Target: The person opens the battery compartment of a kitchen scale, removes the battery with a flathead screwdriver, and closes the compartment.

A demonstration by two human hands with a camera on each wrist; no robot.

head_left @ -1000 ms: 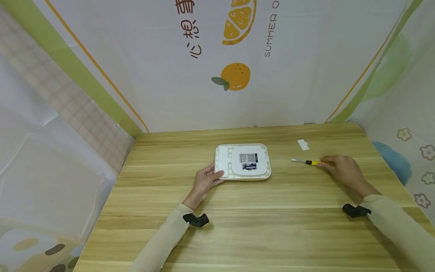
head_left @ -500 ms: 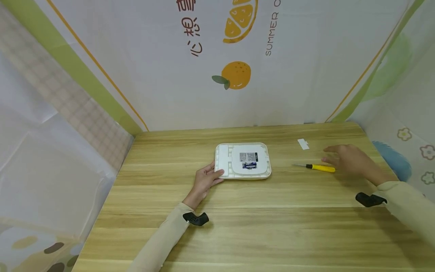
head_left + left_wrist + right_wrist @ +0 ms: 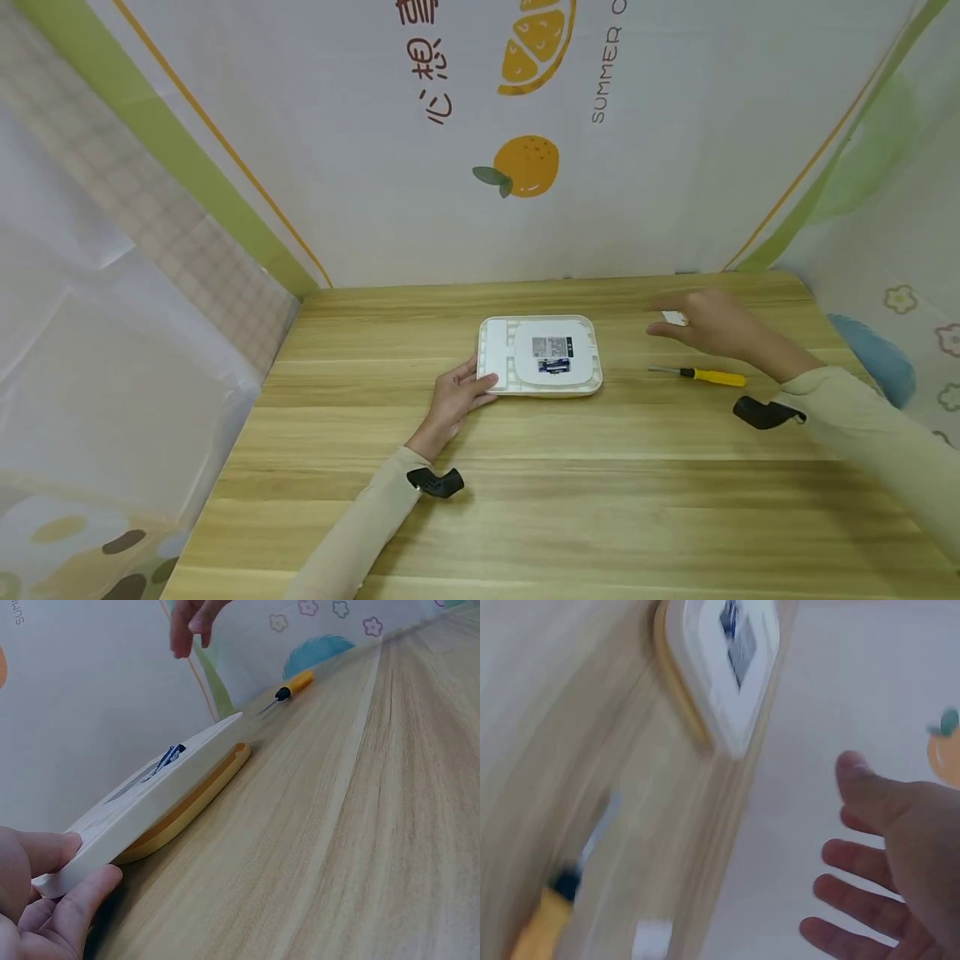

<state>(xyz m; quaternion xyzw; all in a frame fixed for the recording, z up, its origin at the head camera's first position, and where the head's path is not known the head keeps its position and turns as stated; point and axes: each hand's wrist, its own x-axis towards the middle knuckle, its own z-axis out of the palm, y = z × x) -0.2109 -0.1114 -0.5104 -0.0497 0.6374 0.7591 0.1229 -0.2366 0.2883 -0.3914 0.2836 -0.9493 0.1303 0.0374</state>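
Observation:
My left hand [image 3: 452, 400] grips the near left corner of a flat white device [image 3: 540, 329], perhaps a kitchen scale with its underside up. The thumb lies on top and the fingers underneath. Blue batteries [image 3: 555, 366] sit in its open compartment, by a printed label. In the left wrist view, the yellowish lower part [image 3: 195, 806] shows beneath the tilted white body. My right hand [image 3: 716, 323] hovers over a small white battery cover [image 3: 674, 317] and partly hides it; the fingers are spread, holding nothing. Nearer me lies a yellow-handled screwdriver [image 3: 716, 377], its tip pointing left.
The wooden table [image 3: 525, 517] reaches back to a white printed cloth [image 3: 360, 192]. More cloth hangs at the left and right sides. A blue feather-like print [image 3: 873, 358] shows beside the table's right edge.
My right hand has let go of the screwdriver, lifted off it, and moved back and left over the battery cover. The left hand and the device stay in place.

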